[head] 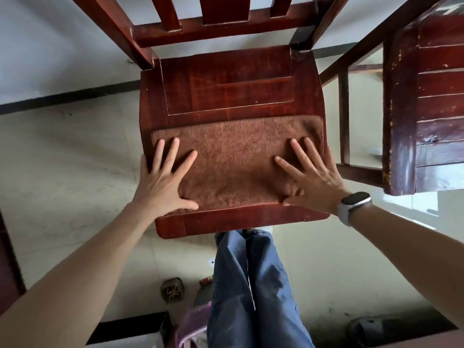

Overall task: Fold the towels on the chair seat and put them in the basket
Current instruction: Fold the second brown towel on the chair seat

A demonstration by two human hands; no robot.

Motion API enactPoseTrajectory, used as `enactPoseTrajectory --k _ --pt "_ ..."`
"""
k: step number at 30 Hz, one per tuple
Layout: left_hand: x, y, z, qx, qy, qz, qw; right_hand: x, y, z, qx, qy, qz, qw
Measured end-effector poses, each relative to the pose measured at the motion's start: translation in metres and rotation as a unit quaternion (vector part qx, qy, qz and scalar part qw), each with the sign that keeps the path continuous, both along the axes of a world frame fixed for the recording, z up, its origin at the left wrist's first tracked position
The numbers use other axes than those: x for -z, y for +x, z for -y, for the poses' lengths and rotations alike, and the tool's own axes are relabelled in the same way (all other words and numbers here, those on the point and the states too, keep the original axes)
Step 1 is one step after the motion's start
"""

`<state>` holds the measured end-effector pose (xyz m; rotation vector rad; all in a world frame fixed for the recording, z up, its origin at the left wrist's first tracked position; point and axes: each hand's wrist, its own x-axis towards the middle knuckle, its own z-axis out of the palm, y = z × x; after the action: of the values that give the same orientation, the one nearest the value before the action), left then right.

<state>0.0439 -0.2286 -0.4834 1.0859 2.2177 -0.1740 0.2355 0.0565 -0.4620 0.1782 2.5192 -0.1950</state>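
A rust-brown terry towel [233, 159], folded into a wide flat rectangle, lies on the near half of the dark red wooden chair seat [226, 91]; its near hem runs just inside the seat's front edge, and its far right corner reaches the seat's right edge. Both hands rest flat on it with fingers straight and spread, gripping nothing. The left hand [163, 182] presses the towel's left end, its little finger over the seat's left edge and its thumb lying along the near hem. The right hand [313, 182] presses the towel's right end (a small ridge of cloth is bunched just by its thumb), and its wrist carries a smartwatch with a pale band [351, 204].

Beyond the towel the far half of the seat shows bare wood, up to the chair's slatted red backrest [221, 18]. To the right of the seat stands a second piece of dark red wooden furniture [424, 109] with worn, chipped edges. Below the seat's front edge are the person's blue trouser legs [253, 292] over a pale tiled floor [65, 159]. Near the trousers, at the lower frame edge, a pinkish-purple plastic rim [188, 325] shows (too little of it to say what it is).
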Motion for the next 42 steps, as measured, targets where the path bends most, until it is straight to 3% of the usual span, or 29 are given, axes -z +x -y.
enactPoseTrajectory --k 5,7,11,14,17,21,25,27,30,37,42 --pt "-0.008 -0.003 0.003 0.002 -0.013 -0.009 1.000 -0.011 0.025 -0.021 0.046 -0.024 -0.001 0.999" --pt "-0.014 0.002 0.000 -0.007 0.015 -0.024 1.000 -0.012 0.030 -0.023 0.132 -0.036 -0.062 0.989" --pt "-0.018 0.017 0.001 0.008 0.058 -0.025 0.998 -0.014 0.022 -0.023 0.339 -0.016 -0.147 0.929" --pt "-0.015 0.024 0.006 -0.018 0.054 -0.003 0.998 -0.008 0.007 -0.020 0.212 0.006 -0.165 0.963" --pt "-0.013 0.024 0.006 -0.026 0.038 0.000 0.999 0.005 -0.012 -0.020 0.092 0.011 -0.111 0.989" --pt "-0.011 0.025 0.005 -0.023 0.012 -0.004 1.000 0.019 -0.019 -0.033 0.111 0.035 -0.035 0.993" --pt "-0.015 0.027 0.002 -0.032 0.003 -0.004 0.999 0.013 -0.022 -0.037 0.136 -0.038 -0.047 0.989" --pt "-0.017 0.028 0.000 -0.034 -0.001 -0.004 0.999 0.007 -0.019 -0.033 0.221 -0.081 -0.114 0.965" --pt "-0.019 0.028 -0.002 -0.041 0.000 -0.005 0.999 0.000 -0.008 -0.021 0.423 -0.060 -0.195 0.883" --pt "-0.019 0.029 -0.004 -0.044 -0.007 -0.013 0.999 0.013 0.002 -0.007 0.633 -0.064 -0.053 0.770" --pt "-0.019 0.030 -0.004 -0.046 -0.011 -0.022 0.999 0.010 -0.010 -0.007 0.614 -0.062 -0.016 0.786"
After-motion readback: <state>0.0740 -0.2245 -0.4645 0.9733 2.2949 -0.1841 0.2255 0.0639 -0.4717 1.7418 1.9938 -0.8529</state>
